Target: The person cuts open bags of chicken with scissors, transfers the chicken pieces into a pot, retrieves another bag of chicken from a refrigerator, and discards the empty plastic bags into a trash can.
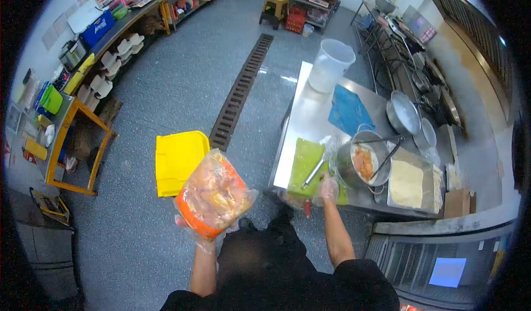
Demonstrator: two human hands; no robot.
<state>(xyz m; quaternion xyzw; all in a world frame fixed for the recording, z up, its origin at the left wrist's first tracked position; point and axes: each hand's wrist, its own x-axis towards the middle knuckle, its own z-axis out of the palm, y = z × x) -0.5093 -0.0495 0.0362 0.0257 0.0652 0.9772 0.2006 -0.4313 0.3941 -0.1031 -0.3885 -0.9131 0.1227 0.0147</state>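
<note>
My left hand (pixel 182 221), in a clear plastic glove, holds up a clear bag of raw chicken (pixel 213 192) with an orange band, out over the floor. Most of its fingers are hidden behind the bag. My right hand (pixel 328 190), also gloved, is over the near edge of a green cutting board (pixel 301 164); its fingers do not show clearly. Beside it lies a whisk (pixel 315 171) with a metal handle. A red handle (pixel 308 208) sticks out past the board's edge. Just right stands a metal pot (pixel 345 170) with chicken pieces (pixel 363 161) and black-handled tongs (pixel 390 159).
A yellow bin lid (pixel 180 161) is left of the bag, at floor side. On the steel table (pixel 301 106) are a translucent bucket (pixel 332 65), blue plastic (pixel 349 110), a tray of pale flour (pixel 406 183) and metal bowls (pixel 404 112). A drain grate (pixel 243 89) crosses the floor.
</note>
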